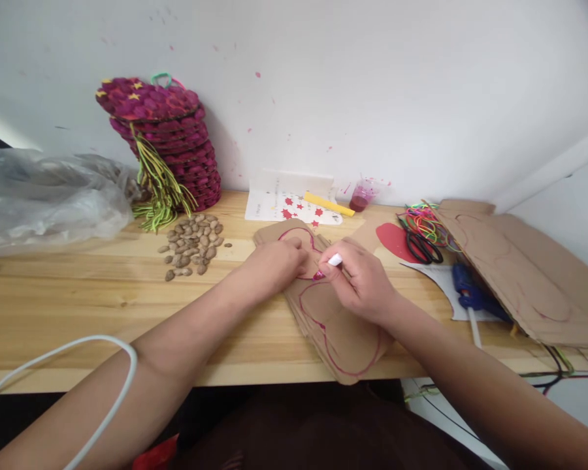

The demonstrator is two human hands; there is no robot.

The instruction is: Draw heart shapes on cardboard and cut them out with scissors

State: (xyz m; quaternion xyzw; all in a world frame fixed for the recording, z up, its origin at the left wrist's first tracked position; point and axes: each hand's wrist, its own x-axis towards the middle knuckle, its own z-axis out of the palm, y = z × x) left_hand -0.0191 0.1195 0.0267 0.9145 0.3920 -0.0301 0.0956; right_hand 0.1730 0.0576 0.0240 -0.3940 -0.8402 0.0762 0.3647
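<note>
A stack of brown cardboard pieces (345, 326) lies under both hands, with curved, heart-like outlines drawn in magenta. My right hand (360, 282) is closed around a white pen-like stick (335, 260), whose upper end pokes out above the fingers. A small magenta patch shows on the cardboard just left of the right fingertips. My left hand (283, 262) rests on the upper part of the stack, fingers curled together close to that patch. Whatever the left fingertips pinch or press, if anything, is hidden.
Left stand a magenta woven container (176, 150), a pile of brown seeds (193, 243) and a plastic bag (53, 199). Behind are a paper with red stars (269, 202) and a cup of red liquid (361, 196). Right are black scissors (421, 248), a blue glue gun (465, 287) and cardboard (529, 274).
</note>
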